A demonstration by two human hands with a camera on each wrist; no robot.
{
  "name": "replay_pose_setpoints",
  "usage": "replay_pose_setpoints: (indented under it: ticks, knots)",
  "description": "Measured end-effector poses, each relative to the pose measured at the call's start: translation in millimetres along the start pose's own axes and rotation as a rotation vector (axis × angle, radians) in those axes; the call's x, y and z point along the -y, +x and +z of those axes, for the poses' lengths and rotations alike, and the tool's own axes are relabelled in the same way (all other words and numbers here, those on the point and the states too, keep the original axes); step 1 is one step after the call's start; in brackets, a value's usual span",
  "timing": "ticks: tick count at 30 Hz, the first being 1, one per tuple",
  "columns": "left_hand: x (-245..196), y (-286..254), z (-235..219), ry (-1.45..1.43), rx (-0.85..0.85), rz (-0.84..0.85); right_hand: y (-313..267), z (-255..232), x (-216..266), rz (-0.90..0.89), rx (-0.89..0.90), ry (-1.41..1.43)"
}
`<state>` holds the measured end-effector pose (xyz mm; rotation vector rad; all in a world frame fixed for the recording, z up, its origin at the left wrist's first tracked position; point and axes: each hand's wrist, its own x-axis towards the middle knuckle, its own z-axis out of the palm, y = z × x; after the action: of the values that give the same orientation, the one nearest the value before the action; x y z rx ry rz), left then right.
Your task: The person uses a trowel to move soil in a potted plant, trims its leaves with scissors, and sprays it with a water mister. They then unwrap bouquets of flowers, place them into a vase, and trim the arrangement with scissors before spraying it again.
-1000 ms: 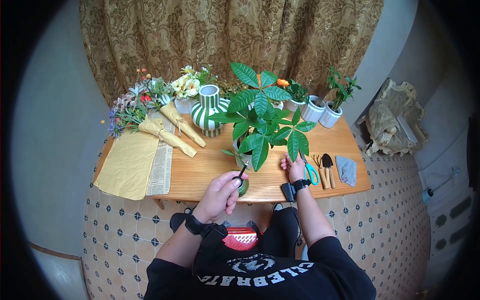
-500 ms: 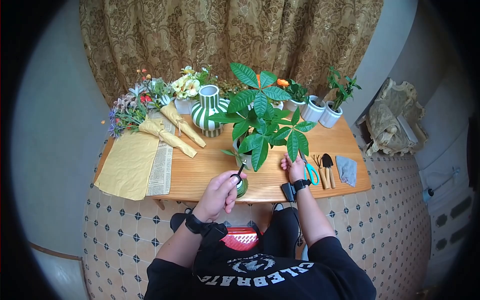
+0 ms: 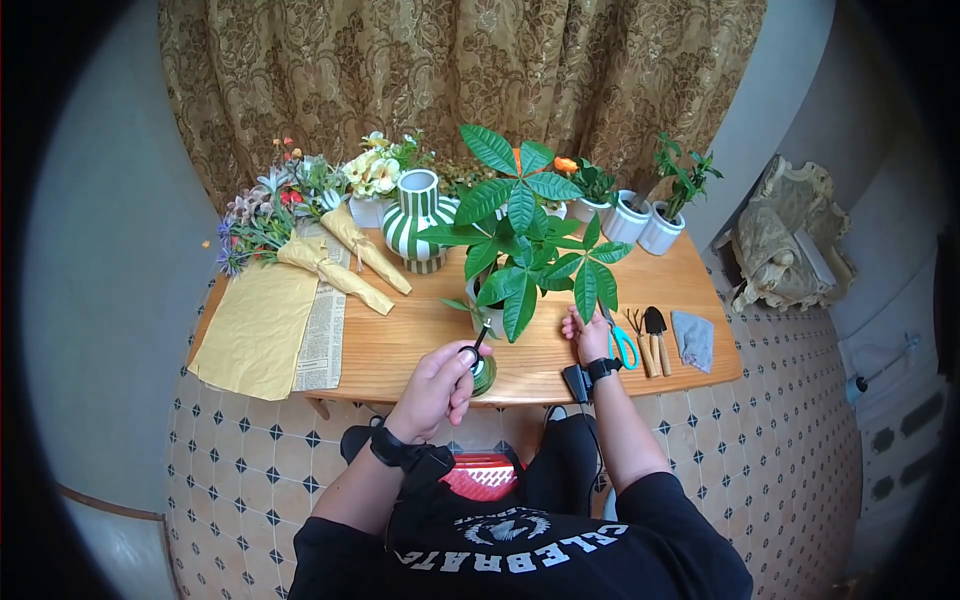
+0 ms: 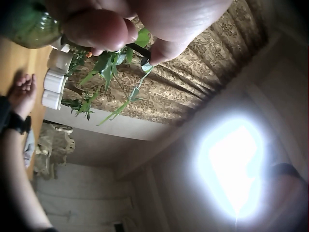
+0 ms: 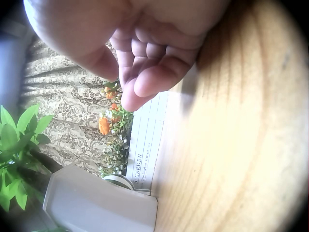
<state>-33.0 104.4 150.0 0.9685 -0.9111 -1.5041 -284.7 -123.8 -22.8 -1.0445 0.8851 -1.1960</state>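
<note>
In the head view, the left hand (image 3: pixel 432 392) pinches a slim black tool (image 3: pixel 481 338) with a ring at its lower end, its tip pointing up. Just beside those fingers, a green glass-like object (image 3: pixel 484 377) stands at the table's front edge, partly hidden. The left wrist view shows the thumb and fingers of the left hand (image 4: pixel 169 21) around the black tool (image 4: pixel 139 51). Behind them rises a leafy plant (image 3: pixel 521 205) in a white pot (image 3: pixel 493 320). The right hand (image 3: pixel 590 338) rests on the table, fingers loosely curled and holding nothing, as the right wrist view also shows.
Teal-handled scissors (image 3: pixel 625 346), small garden tools (image 3: pixel 655 345) and a grey cloth (image 3: pixel 692 341) lie at right. A green-striped vase (image 3: pixel 420 225) stands behind. Wrapped flowers (image 3: pixel 340 275) and brown paper (image 3: pixel 250 325) lie at left, potted plants at the back right.
The left hand and the black tool have shifted very slightly to the left. The right hand has stayed where it was.
</note>
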Motion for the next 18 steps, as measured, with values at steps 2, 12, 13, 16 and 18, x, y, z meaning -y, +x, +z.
replay_pose_setpoints:
  ticks: [2, 12, 13, 16, 18]
  knots:
    - [-0.2, 0.4, -0.5, -0.021, -0.01, -0.003, -0.1, 0.1, 0.1, 0.001, 0.0, -0.003]
    - [2.5, 3.3, -5.4, -0.06, -0.058, 0.046, -0.2, -0.3, -0.1, -0.001, 0.009, -0.007]
    - [1.9, 3.0, -4.8, -0.06, -0.066, 0.057, -0.1, -0.3, -0.1, -0.003, 0.011, -0.006]
    - [1.5, 2.1, -4.9, -0.079, -0.092, 0.078, -0.2, -0.1, 0.1, -0.003, 0.012, 0.0]
    - [0.8, 2.4, -3.9, -0.09, -0.119, 0.081, 0.5, -0.5, -0.5, 0.0, 0.01, -0.004]
